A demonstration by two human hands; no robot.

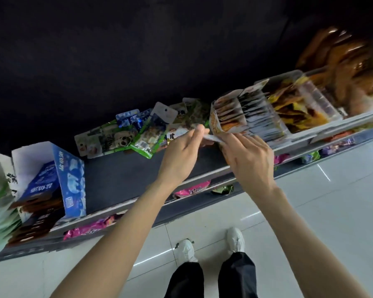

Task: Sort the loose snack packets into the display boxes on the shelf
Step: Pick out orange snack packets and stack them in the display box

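Note:
Both my hands are at the dark shelf (121,177). My left hand (181,153) pinches the edge of a pale packet (209,137) between thumb and fingers. My right hand (250,160) grips the packet's other end, just in front of an orange display box (216,123) filled with upright packets. A heap of loose snack packets (138,134), green, blue and white, lies at the back of the shelf to the left of my hands. A blue display box (71,179) with dark packets stands at the far left.
Clear trays (306,108) of yellow and brown packets stand to the right of the orange box. A lower shelf holds pink packets (91,229). White tiled floor (310,211) and my white shoes (211,246) lie below.

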